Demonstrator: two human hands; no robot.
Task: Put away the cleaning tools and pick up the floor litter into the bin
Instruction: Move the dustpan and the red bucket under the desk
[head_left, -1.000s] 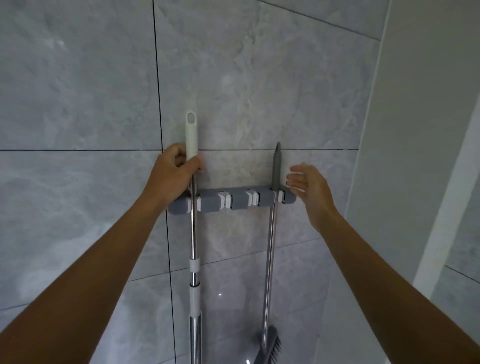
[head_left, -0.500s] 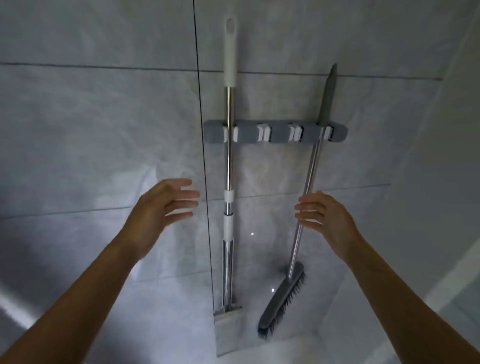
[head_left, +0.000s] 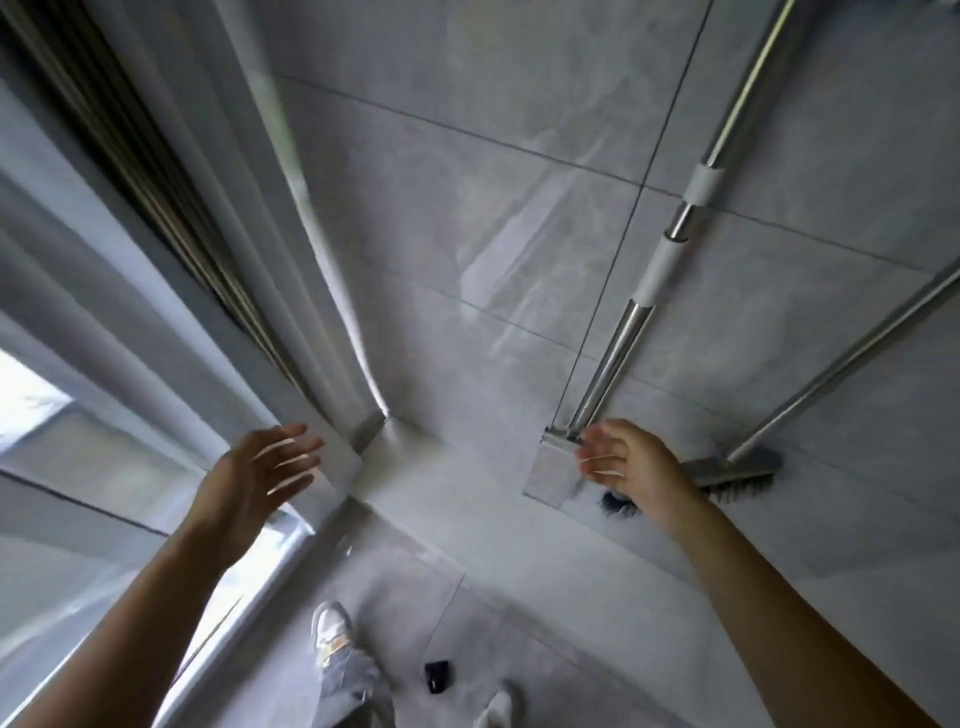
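Observation:
Two cleaning tools hang against the grey tiled wall at the right. The squeegee pole (head_left: 618, 348) is steel with white collars, and its flat head (head_left: 553, 470) sits low on the wall. To its right slants the brush pole (head_left: 841, 364), ending in a grey brush head (head_left: 737, 473) with dark bristles. My right hand (head_left: 631, 465) hovers open in front of the squeegee head, holding nothing. My left hand (head_left: 260, 475) is open, fingers spread, near the wall corner. A small black piece of litter (head_left: 437, 675) lies on the floor between my feet.
A door frame with dark sliding tracks (head_left: 171, 244) runs down the left side. My left shoe (head_left: 330, 631) and grey trouser leg stand on the tiled floor (head_left: 415, 597); my right shoe (head_left: 498, 709) shows at the bottom edge.
My left hand let go of the squeegee pole and both hands dropped away from the rack. My view swung down and left, bringing the floor, my feet and the black litter into sight.

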